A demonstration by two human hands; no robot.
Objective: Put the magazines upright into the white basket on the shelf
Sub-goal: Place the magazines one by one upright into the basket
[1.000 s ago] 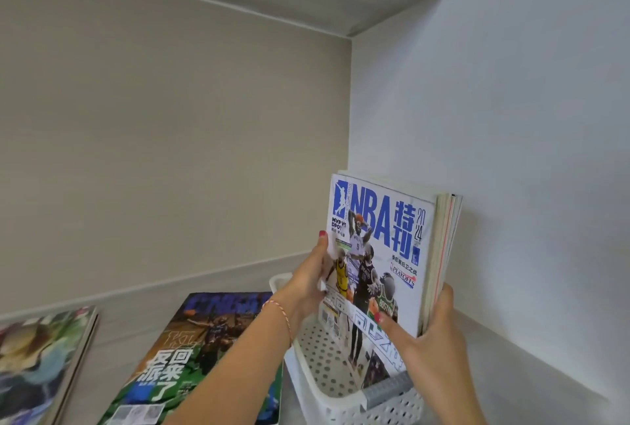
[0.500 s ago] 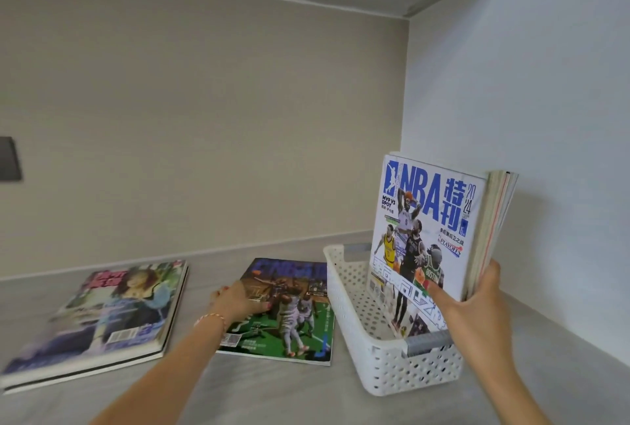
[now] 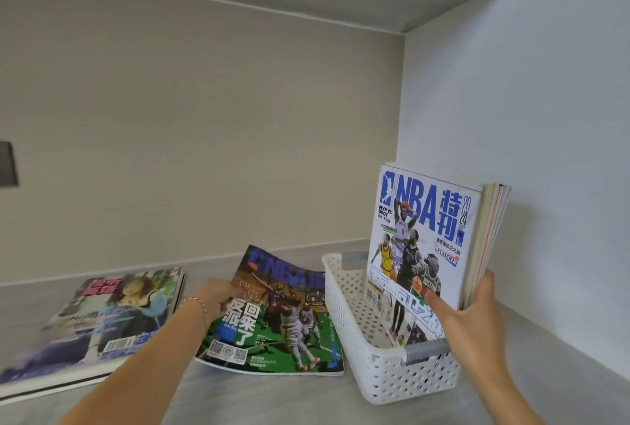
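The left hand (image 3: 218, 298) pinches the far left edge of a basketball magazine (image 3: 272, 315), fingers tucked under the cover and thumb on top, so that the far end curls up off the shelf (image 3: 238, 397) while the near end lies flat. The right hand (image 3: 477, 308) clamps a stack (image 3: 426, 240) of magazines standing upright in the basket (image 3: 392, 377), thumb across the front cover and fingers hidden behind the last one.

Taking the basket as the landmark: the gripped magazine lies just to its left, its right edge nearly touching the perforated wall, its spine edge running front to back, roughly parallel with the basket's long side. The upright stack fills the basket's right half and leans slightly toward the white side wall; the left half of the basket shows bare floor. A second pile (image 3: 92, 329), topped by a cover with a portrait, lies flat farther left of the basket, well apart from it.

The left hand is the nearer hand to the magazine and already has it. The coming move appears to turn on one short relation: the open slot sits directly to the right of the lifted magazine, between the stack's front cover and the basket's left wall. The magazine would likely need tipping up onto an edge and a carry over the rim, with the right hand bracing the stack so the slot does not close.
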